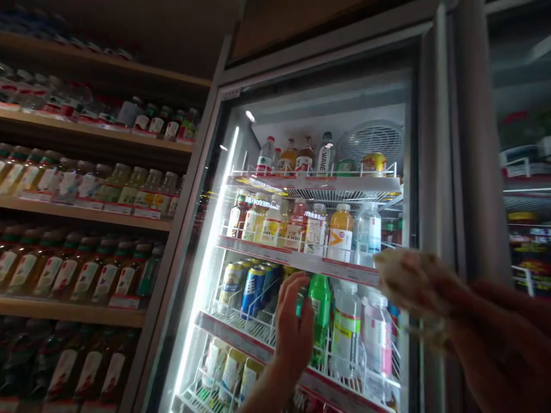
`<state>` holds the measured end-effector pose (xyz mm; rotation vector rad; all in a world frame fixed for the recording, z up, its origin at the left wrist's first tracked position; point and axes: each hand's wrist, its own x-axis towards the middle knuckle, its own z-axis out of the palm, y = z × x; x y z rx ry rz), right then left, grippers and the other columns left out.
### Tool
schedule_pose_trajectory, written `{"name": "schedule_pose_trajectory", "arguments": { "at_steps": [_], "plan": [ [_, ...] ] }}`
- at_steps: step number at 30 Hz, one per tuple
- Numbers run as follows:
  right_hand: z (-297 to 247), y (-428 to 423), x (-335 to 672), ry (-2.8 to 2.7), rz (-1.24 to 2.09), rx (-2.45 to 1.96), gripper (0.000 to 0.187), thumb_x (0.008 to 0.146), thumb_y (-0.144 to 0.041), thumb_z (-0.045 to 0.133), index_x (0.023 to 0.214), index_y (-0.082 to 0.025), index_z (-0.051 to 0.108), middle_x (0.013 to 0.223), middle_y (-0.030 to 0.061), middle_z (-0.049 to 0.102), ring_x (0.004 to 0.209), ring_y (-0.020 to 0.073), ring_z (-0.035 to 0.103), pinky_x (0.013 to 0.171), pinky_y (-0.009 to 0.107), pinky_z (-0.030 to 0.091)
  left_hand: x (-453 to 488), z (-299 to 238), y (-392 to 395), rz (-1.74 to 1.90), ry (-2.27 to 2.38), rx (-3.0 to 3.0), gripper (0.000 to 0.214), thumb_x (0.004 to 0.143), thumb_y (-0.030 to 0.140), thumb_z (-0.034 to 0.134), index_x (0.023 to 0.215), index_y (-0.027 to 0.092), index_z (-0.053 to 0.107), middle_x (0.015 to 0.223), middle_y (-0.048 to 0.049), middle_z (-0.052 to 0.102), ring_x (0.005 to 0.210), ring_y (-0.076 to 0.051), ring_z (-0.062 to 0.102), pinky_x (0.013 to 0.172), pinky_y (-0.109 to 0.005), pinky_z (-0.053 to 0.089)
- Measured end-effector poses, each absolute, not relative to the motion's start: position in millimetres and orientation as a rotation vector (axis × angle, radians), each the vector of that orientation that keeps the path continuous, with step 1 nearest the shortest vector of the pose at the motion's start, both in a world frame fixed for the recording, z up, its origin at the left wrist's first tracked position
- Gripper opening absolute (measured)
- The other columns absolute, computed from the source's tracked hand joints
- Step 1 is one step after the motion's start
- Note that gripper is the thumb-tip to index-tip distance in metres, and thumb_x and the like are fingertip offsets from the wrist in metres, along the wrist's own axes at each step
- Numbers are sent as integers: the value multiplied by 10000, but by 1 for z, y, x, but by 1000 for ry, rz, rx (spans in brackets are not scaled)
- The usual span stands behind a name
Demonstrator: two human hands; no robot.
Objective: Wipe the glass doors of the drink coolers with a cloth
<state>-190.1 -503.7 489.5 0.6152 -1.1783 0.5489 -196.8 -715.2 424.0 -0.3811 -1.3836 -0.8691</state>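
My left hand (295,321) reaches into the lit drinks fridge (318,103) at its third shelf (241,335). Its fingers curl round a dark green drink (302,303) that stands beside a bright green bottle (321,312). Blue and yellow cans (252,287) stand to the left of the hand, and clear and pink-labelled bottles (379,338) to the right. My right hand (413,281) is raised at the fridge's right edge, near the frame (434,172). It is smeared by motion and its fingers cannot be made out.
Upper fridge shelves hold orange, white and clear bottles (340,232); a fan grille (372,140) sits at the top right. Wooden shelves (86,215) on the left carry rows of tea bottles. A second fridge (525,218) stands at the far right.
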Motion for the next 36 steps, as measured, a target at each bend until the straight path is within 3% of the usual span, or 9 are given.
{"name": "schedule_pose_trajectory", "arguments": {
  "at_steps": [3, 5, 8, 11, 15, 19, 24, 31, 36],
  "plan": [
    [508, -538, -216, -1357, 215, 665, 384, 853, -300, 425, 1203, -220, 559, 1218, 106, 569, 1167, 307, 493, 988, 569, 366, -200, 454, -706, -812, -1372, -541, 339, 867, 162, 388, 1195, 205, 465, 1245, -88, 525, 1175, -183, 486, 999, -403, 429],
    [503, -568, -230, -1400, 309, 788, 455, 882, -227, 333, 1327, -197, 426, 1318, 108, 491, 1264, 282, 409, 1017, 536, 368, -201, 470, -698, -745, -1424, -713, 398, 888, 209, 371, 1283, 181, 403, 1363, -112, 428, 1279, -208, 385, 1064, -432, 359],
    [487, -589, -230, -1389, 572, 858, 480, 892, -193, 294, 1364, -256, 352, 1334, 70, 480, 1236, 223, 454, 985, 457, 441, -207, 489, -685, -703, -1450, -853, 471, 905, 282, 337, 1350, 132, 324, 1434, -131, 337, 1346, -230, 279, 1113, -444, 283],
    [485, -569, -210, -1325, 603, 801, 454, 876, -199, 359, 1309, -326, 404, 1277, 30, 528, 1149, 215, 530, 927, 464, 479, -221, 500, -666, -611, -1410, -745, 478, 875, 340, 415, 1293, 110, 394, 1379, -139, 414, 1331, -252, 307, 1105, -444, 297],
    [496, -528, -197, -1362, 279, 519, 491, 856, -246, 409, 1337, -339, 377, 1401, 21, 409, 1287, 311, 381, 1019, 615, 297, -240, 506, -653, -301, -1341, -578, 355, 836, 278, 486, 1162, 140, 511, 1304, -111, 496, 1316, -257, 337, 1074, -449, 340],
    [491, -515, -209, -1425, 16, 327, 525, 871, -301, 381, 1386, -212, 331, 1439, 106, 352, 1323, 365, 299, 1030, 617, 264, -243, 514, -738, -179, -1375, -425, 358, 844, 244, 450, 1197, 204, 501, 1391, -101, 410, 1342, -256, 295, 1032, -468, 372],
    [480, -545, -225, -1444, -49, 331, 546, 878, -275, 356, 1405, -152, 286, 1434, 146, 351, 1328, 326, 308, 1062, 553, 262, -231, 534, -869, -363, -1318, -54, 407, 830, 157, 395, 1231, 144, 466, 1382, -172, 396, 1320, -285, 325, 1016, -517, 357],
    [487, -599, -248, -1399, 26, 296, 542, 877, -331, 401, 1370, -116, 334, 1458, 171, 291, 1367, 319, 215, 1066, 527, 251, -229, 499, -770, 81, -1444, -531, 376, 841, 217, 403, 1202, 205, 502, 1393, -37, 417, 1352, -217, 272, 1063, -398, 344],
    [487, -588, -247, -1378, 9, 378, 516, 894, -319, 340, 1378, -141, 328, 1436, 153, 345, 1341, 294, 295, 1058, 523, 264, -231, 522, -874, -109, -1476, -162, 442, 809, 171, 386, 1240, 218, 472, 1396, -77, 418, 1343, -231, 297, 1068, -496, 285]
  ]
}}
